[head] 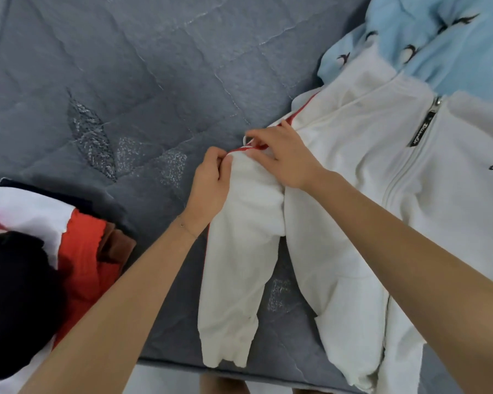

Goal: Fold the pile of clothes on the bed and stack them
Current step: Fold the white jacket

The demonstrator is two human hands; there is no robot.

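white zip jacket [382, 177] spread front-up on the grey bed [125, 81], right of the stacked clothes [69, 251], for folding. left hand [209, 186] pinched on the sleeve [239, 265] at the shoulder seam; right hand [285, 157] pinched on the red-trimmed edge beside it. both forearms extended forward, wrists bent down.

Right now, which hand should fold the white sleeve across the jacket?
Probably the left hand: its grip already pinches the sleeve at the shoulder, on the outer side. The right hand presses the white jacket flat, so it can stay as anchor.
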